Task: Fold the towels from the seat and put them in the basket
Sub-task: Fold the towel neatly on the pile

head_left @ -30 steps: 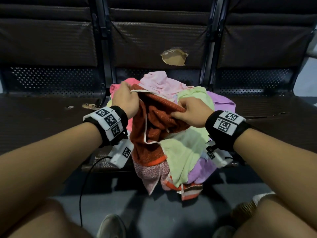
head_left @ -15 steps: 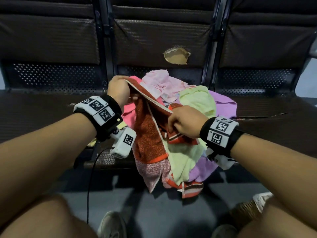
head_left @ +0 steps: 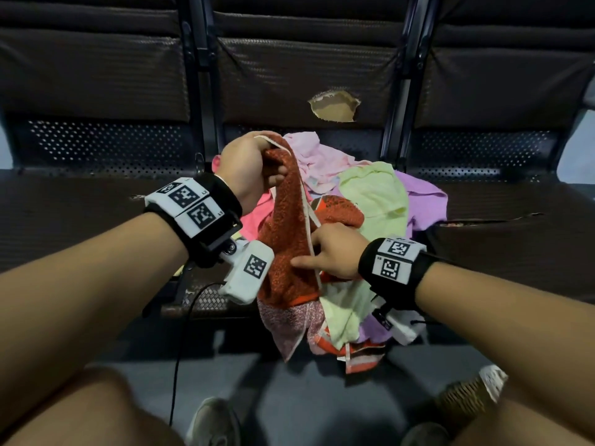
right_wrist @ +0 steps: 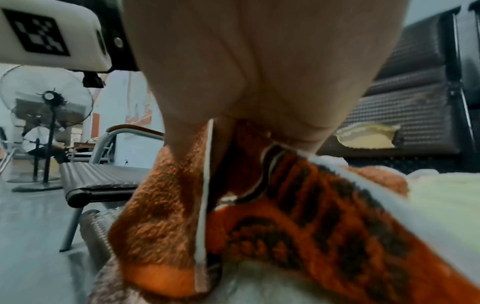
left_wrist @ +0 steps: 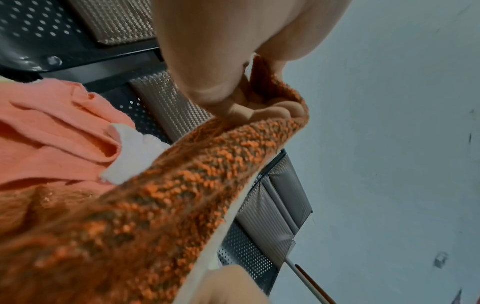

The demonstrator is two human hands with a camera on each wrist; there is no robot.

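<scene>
Orange terry towel [head_left: 283, 239] hangs from the left hand [head_left: 244, 169], which grips one corner above the pile [head_left: 373, 201] on the middle seat [head_left: 206, 300], near its front edge. The right hand [head_left: 335, 252] pinches the white hem lower down. Nothing looks folded yet; the basket [head_left: 467, 397], barely visible on the floor, awaits every towel.

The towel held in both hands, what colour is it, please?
Rust-orange terry towel with a white edge, clearest in the head view.
</scene>
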